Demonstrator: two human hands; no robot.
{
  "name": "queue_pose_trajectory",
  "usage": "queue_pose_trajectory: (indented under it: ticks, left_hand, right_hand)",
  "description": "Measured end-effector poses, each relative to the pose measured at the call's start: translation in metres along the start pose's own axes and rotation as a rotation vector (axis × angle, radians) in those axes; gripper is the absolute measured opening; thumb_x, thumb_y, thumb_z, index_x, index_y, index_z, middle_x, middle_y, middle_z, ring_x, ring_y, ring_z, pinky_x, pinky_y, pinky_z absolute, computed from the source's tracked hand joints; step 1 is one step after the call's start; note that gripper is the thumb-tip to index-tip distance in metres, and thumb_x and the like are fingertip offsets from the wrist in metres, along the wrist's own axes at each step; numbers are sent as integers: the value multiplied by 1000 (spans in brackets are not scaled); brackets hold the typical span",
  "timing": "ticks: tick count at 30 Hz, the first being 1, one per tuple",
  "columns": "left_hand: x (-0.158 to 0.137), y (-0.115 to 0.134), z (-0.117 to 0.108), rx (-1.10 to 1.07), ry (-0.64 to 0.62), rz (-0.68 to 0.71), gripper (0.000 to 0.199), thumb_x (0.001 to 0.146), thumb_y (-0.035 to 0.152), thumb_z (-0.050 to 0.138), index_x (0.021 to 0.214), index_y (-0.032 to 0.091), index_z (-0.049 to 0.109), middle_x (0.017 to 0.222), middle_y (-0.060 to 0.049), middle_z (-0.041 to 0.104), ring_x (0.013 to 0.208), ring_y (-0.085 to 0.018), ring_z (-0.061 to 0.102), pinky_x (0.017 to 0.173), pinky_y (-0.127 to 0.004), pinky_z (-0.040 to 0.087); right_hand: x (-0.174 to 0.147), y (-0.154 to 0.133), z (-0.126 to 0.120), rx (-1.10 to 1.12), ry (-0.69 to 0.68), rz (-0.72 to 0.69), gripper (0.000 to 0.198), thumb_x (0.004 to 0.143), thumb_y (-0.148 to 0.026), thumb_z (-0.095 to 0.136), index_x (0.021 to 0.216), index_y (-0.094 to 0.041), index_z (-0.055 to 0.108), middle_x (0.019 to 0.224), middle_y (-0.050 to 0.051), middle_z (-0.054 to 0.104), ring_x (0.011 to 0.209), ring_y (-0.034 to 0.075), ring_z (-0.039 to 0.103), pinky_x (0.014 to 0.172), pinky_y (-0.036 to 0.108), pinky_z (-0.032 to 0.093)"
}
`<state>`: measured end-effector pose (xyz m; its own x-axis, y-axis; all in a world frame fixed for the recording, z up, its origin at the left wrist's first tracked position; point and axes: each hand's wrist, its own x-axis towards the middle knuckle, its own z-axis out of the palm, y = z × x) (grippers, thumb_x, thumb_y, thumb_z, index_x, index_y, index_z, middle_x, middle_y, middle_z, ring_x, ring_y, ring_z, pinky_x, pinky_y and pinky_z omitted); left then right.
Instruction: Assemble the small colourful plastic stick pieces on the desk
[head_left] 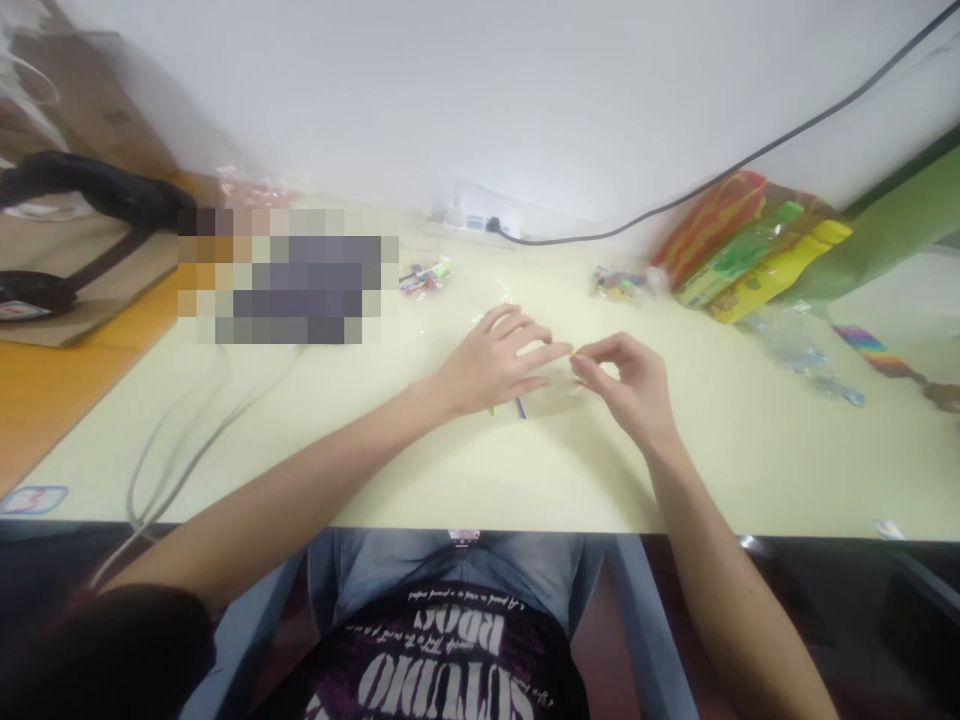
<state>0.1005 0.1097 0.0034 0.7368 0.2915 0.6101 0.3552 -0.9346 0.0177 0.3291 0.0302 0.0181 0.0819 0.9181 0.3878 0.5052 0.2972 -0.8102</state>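
Nearest the camera, both forearms reach out over a pale yellow table (450, 480). The left hand (499, 362) rests low with its fingers loosely spread and stretched toward the right. The right hand (626, 385) is curled, thumb and forefinger pinched together just at the left hand's fingertips. What sits in that pinch is too small and blurred to name. Under the left hand's fingers lies a clear plastic wrapper (547, 395), with a short blue stick (520, 407) and a green sliver beside it showing just below the palm.

Beyond the left hand, a small packet of coloured pieces (425, 277) lies on the table, and a second small packet (619, 284) lies beyond the right hand. Farther right of the right hand is a heap of orange, green and yellow bags (750, 255), with a crumpled clear bag (802, 355) near them. Farthest off, against the wall, sits a white power strip (469, 220) with a black cable (675, 200) running up to the right.
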Motion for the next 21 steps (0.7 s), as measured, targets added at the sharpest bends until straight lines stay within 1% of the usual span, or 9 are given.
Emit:
queue_pose_trajectory:
  ticks: [2, 4, 7, 9, 13, 16, 19, 21]
  left_hand:
    - [-2, 4, 6, 8, 55, -17, 37, 103, 41, 61, 137, 24, 63, 121, -10, 71, 118, -28, 63, 116, -53, 42]
    - [-4, 4, 7, -14, 102, -56, 30, 103, 38, 62, 130, 25, 66, 116, -9, 73, 115, -27, 64, 114, -52, 44]
    - [-8, 1, 4, -48, 139, -85, 18, 104, 34, 61, 117, 27, 71, 109, -6, 77, 111, -25, 66, 111, -52, 45]
    - [-10, 0, 1, -46, 139, -60, 17, 105, 34, 59, 114, 27, 72, 108, -4, 78, 108, -23, 67, 110, -51, 45]
    - [-12, 3, 0, -32, 152, 5, 22, 106, 38, 58, 120, 27, 71, 113, -4, 78, 110, -23, 68, 112, -49, 45]
    - [-11, 6, 0, -54, 186, 31, 25, 105, 42, 61, 122, 27, 71, 115, -5, 78, 112, -23, 68, 112, -49, 45]
    - [-10, 8, -1, -98, 212, 44, 22, 103, 40, 64, 121, 29, 72, 113, -4, 79, 113, -23, 68, 112, -50, 46]
    - [-10, 10, -2, -113, 204, 37, 20, 103, 40, 64, 119, 31, 72, 111, -3, 79, 114, -23, 68, 112, -51, 45]
  right_hand:
    - [5, -9, 12, 68, -9, -8, 25, 89, -44, 77, 84, -22, 66, 82, 2, 71, 76, 20, 67, 74, 38, 57]
    - [5, -15, 23, 87, -9, -9, 26, 89, -45, 76, 83, -23, 64, 78, 1, 69, 71, 18, 65, 69, 35, 55]
    - [-2, -22, 37, 82, -3, -2, 25, 89, -44, 75, 84, -23, 63, 78, 1, 69, 69, 17, 64, 68, 34, 54]
    - [-8, -25, 42, 75, -1, -2, 23, 90, -42, 74, 84, -23, 62, 80, 1, 68, 70, 17, 64, 67, 34, 55]
    - [-16, -27, 43, 65, 21, 6, 23, 91, -41, 73, 84, -24, 59, 80, 1, 67, 69, 17, 64, 65, 34, 54]
    - [-19, -28, 41, 47, 55, 30, 24, 90, -42, 74, 86, -24, 58, 84, 2, 70, 72, 18, 66, 67, 34, 55]
    - [-23, -32, 39, 59, 58, 34, 27, 89, -44, 76, 88, -25, 57, 92, 4, 73, 80, 20, 69, 74, 37, 59]
    - [-25, -34, 36, 53, 32, 18, 30, 87, -46, 78, 90, -25, 57, 97, 5, 74, 88, 22, 72, 82, 40, 60]
